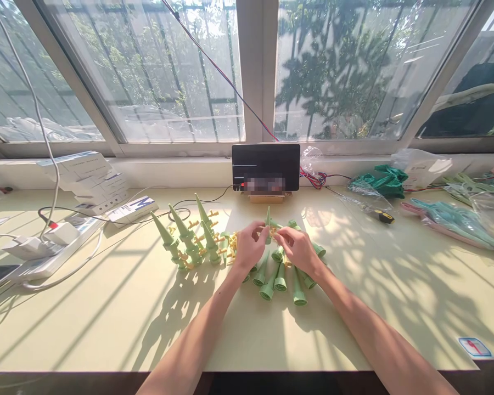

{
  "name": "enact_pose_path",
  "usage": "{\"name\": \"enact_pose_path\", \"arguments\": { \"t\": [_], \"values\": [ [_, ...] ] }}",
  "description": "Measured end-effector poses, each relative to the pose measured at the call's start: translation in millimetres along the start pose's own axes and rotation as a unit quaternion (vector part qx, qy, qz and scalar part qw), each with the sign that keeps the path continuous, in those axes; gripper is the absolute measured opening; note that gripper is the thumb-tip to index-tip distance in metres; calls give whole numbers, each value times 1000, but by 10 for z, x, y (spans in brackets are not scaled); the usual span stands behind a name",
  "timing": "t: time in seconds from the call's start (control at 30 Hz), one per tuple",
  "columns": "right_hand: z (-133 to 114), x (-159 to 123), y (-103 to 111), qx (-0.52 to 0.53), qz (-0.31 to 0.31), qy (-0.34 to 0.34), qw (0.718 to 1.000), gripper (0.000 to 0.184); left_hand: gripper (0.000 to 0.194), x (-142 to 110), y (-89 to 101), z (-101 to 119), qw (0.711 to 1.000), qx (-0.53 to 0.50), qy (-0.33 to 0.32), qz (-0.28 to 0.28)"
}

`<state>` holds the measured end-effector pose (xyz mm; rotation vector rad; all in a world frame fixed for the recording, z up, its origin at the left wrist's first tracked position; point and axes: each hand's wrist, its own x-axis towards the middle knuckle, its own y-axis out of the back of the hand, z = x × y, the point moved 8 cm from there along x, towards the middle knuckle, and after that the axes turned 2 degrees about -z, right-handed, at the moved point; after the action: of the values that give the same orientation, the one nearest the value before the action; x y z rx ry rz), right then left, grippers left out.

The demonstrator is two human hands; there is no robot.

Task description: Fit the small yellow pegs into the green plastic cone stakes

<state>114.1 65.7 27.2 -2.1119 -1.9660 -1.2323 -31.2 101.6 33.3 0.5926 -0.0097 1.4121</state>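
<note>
My left hand point(251, 242) is closed around the lower part of a pale green plastic cone point(268, 215), which points upward. Close beside it, my right hand point(298, 247) is pinched at the cone's side, with a bit of a small yellow peg showing at the fingertips. Under and around my hands lie several loose green cones point(299, 295), their hollow ends facing me. Left of my left hand, a pile of yellow pegs point(232, 247) is partly hidden. Farther left, several green spires point(191, 244) stand upright with yellow pegs sticking out sideways.
A black-screened device point(265, 164) stands on a small stand by the window. At left are white boxes point(88, 178), a power strip point(61, 260) and cables. A yellow-black cutter point(383, 216), a green bag point(385, 181) and plastic-wrapped parts point(456, 219) lie at right.
</note>
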Motion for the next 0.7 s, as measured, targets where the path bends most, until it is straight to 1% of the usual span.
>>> {"name": "enact_pose_path", "arguments": {
  "t": [0.2,0.3,0.37,0.43,0.47,0.57,0.7],
  "values": [
    [0,-5,-2,-14,-7,-7,1000,47,24,-16,-22,8,1000,6,-8,-7],
    [-27,4,19,-37,5,1,999,51,25,-10,-24,2,1000,4,-7,-8],
    [-45,7,42,-37,20,5,999,46,26,-7,-22,0,1000,1,-5,-8],
    [-37,6,55,-13,32,-4,999,35,26,-7,-22,-1,1000,0,-2,-9],
    [-21,4,52,5,32,-14,999,30,27,-7,-23,-1,1000,-1,-1,-10],
    [18,-4,21,44,22,-36,998,26,27,-6,-22,-9,1000,-5,0,-10],
    [9,-3,0,35,17,-21,999,16,28,3,-6,-36,1000,-14,6,-1]
  ]
}}
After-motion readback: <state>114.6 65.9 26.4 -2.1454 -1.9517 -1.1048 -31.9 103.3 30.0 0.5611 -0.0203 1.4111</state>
